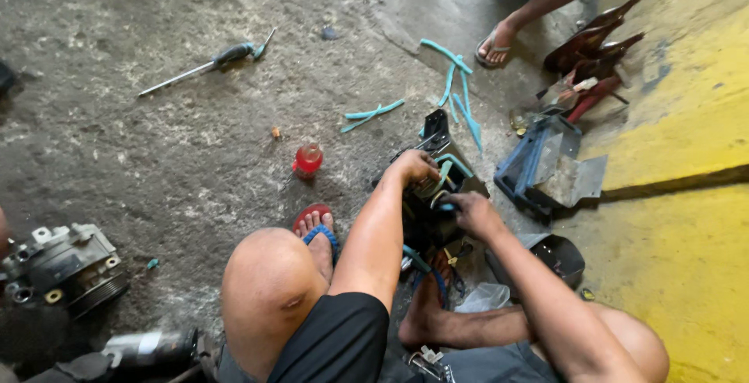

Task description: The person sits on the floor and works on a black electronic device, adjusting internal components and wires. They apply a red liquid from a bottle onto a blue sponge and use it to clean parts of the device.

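Note:
I squat on a concrete floor over a black metal part (434, 211) wrapped with teal cable pieces. My left hand (413, 166) rests on its top, fingers curled over the edge. Closed around a teal cable end on the part's right side is my right hand (472, 213). Both feet sit beside the part, the left one in a red and blue sandal (317, 227).
Cut teal cable pieces (456, 86) lie beyond the part. A small red bottle (307, 160), a screwdriver (204, 65), a grey compressor unit (66, 266), a blue metal bracket (538, 166) and red tools (589, 63) lie around. Another person's sandalled foot (495, 44) stands at the top. Yellow painted floor lies right.

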